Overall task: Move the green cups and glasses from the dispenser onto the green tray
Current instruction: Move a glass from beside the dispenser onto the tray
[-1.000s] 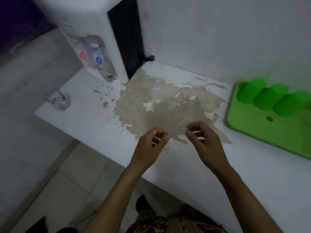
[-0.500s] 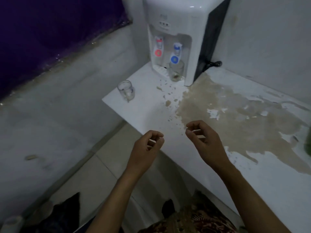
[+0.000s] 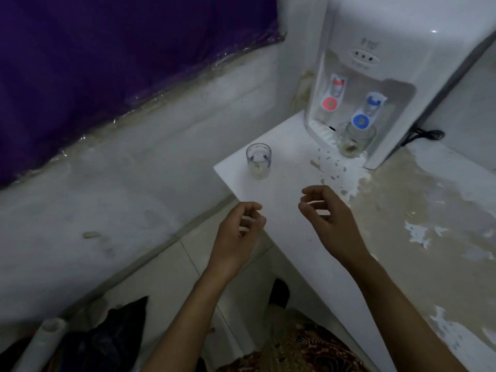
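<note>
Two clear, perhaps empty glasses [image 3: 258, 160].

A white water dispenser [image 3: 397, 65] carries one red tap [image 3: 330, 102] and one blue tap [image 3: 360, 120]. Two clear glasses [image 3: 258, 160] stand on a white counter [image 3: 281, 194] blotched with beige patches. A purple curtain [image 3: 107, 49] hangs behind. Brown patterned fabric [image 3: 300, 350] shows below.

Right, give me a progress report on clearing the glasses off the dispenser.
Done: nothing can be confirmed here; the green tray is out of view. In hand: nothing; the left hand and right hand hover loosely curled. Left: one clear glass sits under the dispenser's blue tap, another glass stands near the counter corner.
</note>
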